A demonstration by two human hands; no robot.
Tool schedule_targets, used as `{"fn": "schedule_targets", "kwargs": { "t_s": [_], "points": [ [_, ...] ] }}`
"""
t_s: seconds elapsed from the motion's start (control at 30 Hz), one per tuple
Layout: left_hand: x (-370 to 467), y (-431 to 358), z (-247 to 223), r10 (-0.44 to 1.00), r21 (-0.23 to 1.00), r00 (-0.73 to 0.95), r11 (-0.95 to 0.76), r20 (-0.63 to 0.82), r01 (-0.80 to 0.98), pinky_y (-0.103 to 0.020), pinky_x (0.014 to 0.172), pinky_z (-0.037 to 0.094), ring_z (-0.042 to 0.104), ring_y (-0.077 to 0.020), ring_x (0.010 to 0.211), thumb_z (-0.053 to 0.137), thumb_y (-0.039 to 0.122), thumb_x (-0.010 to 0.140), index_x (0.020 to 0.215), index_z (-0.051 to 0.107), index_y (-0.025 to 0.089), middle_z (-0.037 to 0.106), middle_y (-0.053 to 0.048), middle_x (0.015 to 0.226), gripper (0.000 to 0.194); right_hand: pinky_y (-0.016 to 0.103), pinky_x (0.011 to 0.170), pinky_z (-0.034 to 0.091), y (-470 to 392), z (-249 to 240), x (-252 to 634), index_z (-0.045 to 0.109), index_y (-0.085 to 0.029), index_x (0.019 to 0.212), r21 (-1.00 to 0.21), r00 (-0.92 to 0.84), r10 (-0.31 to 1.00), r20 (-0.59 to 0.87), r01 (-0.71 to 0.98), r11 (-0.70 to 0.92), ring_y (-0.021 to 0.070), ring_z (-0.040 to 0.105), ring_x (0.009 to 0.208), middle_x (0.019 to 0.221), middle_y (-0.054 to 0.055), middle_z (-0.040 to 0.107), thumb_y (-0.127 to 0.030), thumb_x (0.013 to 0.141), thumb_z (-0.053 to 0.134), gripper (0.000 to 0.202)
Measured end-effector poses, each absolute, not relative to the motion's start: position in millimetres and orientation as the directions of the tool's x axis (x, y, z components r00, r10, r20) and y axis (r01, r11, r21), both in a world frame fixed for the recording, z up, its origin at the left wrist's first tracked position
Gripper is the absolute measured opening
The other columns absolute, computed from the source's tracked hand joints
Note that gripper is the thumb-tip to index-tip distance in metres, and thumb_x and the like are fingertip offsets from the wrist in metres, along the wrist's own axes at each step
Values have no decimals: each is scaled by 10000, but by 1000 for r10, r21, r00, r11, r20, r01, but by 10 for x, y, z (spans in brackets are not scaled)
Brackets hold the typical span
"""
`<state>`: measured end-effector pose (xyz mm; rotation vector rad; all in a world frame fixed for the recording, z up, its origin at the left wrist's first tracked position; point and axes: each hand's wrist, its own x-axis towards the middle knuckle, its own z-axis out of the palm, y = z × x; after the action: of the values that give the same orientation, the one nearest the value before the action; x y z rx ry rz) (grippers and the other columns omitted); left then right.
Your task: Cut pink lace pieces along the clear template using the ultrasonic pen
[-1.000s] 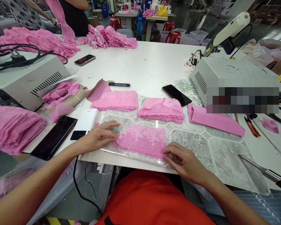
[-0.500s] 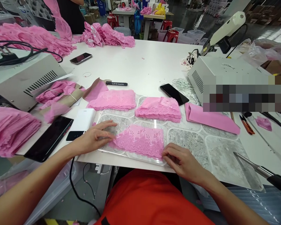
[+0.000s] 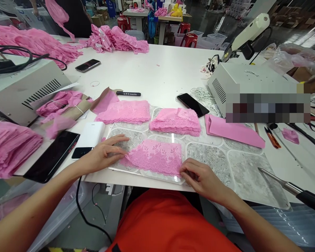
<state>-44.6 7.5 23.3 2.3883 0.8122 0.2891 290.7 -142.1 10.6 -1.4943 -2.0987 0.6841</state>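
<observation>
A pink lace piece [image 3: 156,157] lies flat on the grey marble-patterned mat [image 3: 207,159] before me. My left hand [image 3: 105,154] pinches its left corner between thumb and fingertip, the other fingers reaching over the mat. At the lower right corner, my right hand [image 3: 203,176] has its thumb and curled fingers closed on the edge. Behind the piece sit a stack of pink lace [image 3: 126,112] on the left and another lace stack [image 3: 175,122] on the right. A folded plain pink fabric [image 3: 233,131] rests farther right.
Left of the mat are a white power bank [image 3: 90,134] and a black phone [image 3: 51,155]. A second phone [image 3: 193,104] lies behind the stacks. Tweezers-like metal tool [image 3: 283,183] points in from the right. Grey machine boxes [image 3: 28,87] flank the table; another person [image 3: 73,19] stands at the far left.
Both hands keep their hold on the lace corners, and the piece stays put. The view has shifted slightly. At the back, the hanging pink strip by the other person has moved.
</observation>
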Motion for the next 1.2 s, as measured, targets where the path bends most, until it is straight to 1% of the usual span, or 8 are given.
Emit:
{"fn": "schedule_targets", "kwargs": {
  "t_s": [0.3, 0.53, 0.63, 0.73, 0.87, 1.03, 1.13, 1.2],
  "points": [
    [-477, 83, 178, 590, 573, 807, -668, 20, 474, -473, 1092, 396, 381, -280, 1372, 478, 443, 944, 993, 743, 304, 517, -29, 1402, 303, 210, 542, 414, -1428, 133, 2924, 614, -198, 813, -678, -301, 951, 75, 684, 270, 97, 522, 613, 756, 25, 605, -163, 895, 492, 151],
    [-514, 40, 284, 543, 565, 839, -694, 6, 445, -478, 1133, 331, 355, -265, 1395, 492, 293, 935, 1113, 701, 284, 468, -54, 1452, 274, 242, 617, 496, -1488, 101, 2908, 613, -212, 905, -570, -367, 912, 183, 716, 403, 141, 617, 728, 847, 59, 653, -181, 893, 505, 113],
    [-536, -38, 339, 529, 578, 849, -688, -16, 440, -472, 1158, 286, 316, -259, 1418, 545, 297, 911, 1180, 661, 249, 432, -75, 1479, 296, 239, 592, 509, -1508, 39, 2913, 596, -222, 933, -531, -375, 893, 249, 718, 449, 139, 627, 695, 842, 53, 652, -184, 885, 526, 93],
    [-542, -101, 324, 558, 567, 830, -678, -16, 467, -417, 1171, 282, 306, -250, 1423, 582, 339, 896, 1128, 677, 232, 441, -56, 1475, 273, 220, 563, 514, -1493, -53, 2923, 593, -232, 932, -510, -373, 867, 331, 702, 497, 128, 638, 661, 819, 38, 653, -188, 891, 529, 88],
    [-500, -163, 281, 596, 538, 803, -682, 16, 495, -332, 1179, 273, 349, -234, 1400, 501, 310, 936, 995, 706, 250, 495, 25, 1433, 222, 222, 532, 510, -1456, -95, 2907, 593, -243, 895, -478, -381, 843, 380, 699, 532, 127, 630, 609, 770, 22, 646, -201, 901, 513, 91],
    [-413, -168, 365, 613, 530, 788, -688, 58, 496, -292, 1130, 372, 488, -207, 1302, 438, 273, 943, 899, 701, 258, 585, 24, 1336, 267, 211, 461, 477, -1343, 127, 2930, 538, -240, 761, -568, -364, 877, 314, 668, 481, 115, 566, 520, 647, -1, 584, -215, 920, 459, 179],
    [-379, -2, 478, 657, 523, 748, -673, 97, 523, -280, 994, 508, 613, -184, 1142, 456, 337, 931, 872, 692, 280, 634, 17, 1251, 250, 210, 413, 431, -1144, 336, 2993, 511, -234, 700, -626, -325, 905, 273, 655, 424, 106, 512, 470, 591, -12, 548, -277, 925, 461, 235],
    [-369, 220, 568, 698, 511, 703, -657, 136, 553, -275, 931, 535, 652, -171, 1053, 456, 372, 922, 855, 689, 276, 664, 22, 1178, 261, 224, 414, 412, -910, 472, 3012, 513, -227, 680, -647, -285, 926, 249, 662, 378, 113, 492, 475, 576, -11, 533, -343, 921, 473, 270]
  ]
}}
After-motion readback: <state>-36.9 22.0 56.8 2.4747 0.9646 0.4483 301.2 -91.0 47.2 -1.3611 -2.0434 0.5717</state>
